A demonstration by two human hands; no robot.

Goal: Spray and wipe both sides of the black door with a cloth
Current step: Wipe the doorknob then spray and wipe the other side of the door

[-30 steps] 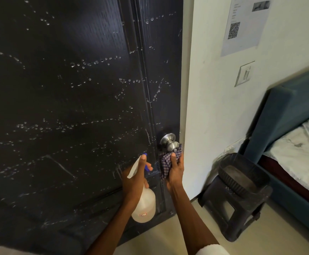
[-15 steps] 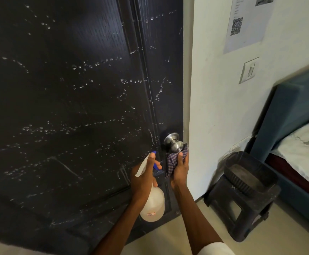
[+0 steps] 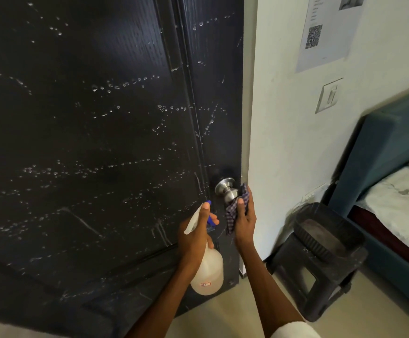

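Door (image 3: 89, 142) stands tall ahead, droplets up-left of both hands | right hand (image 3: 243, 222) grips cloth (image 3: 235, 212) by knob (image 3: 226, 189), nearer; left hand (image 3: 195, 236) grips spray bottle (image 3: 207, 272)

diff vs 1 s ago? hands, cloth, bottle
Little changed. The right hand with the checked cloth has crept up beside the door knob; no clear grip on the knob. The left hand still grips the spray bottle. Droplets remain on the black door. The view shifted slightly.
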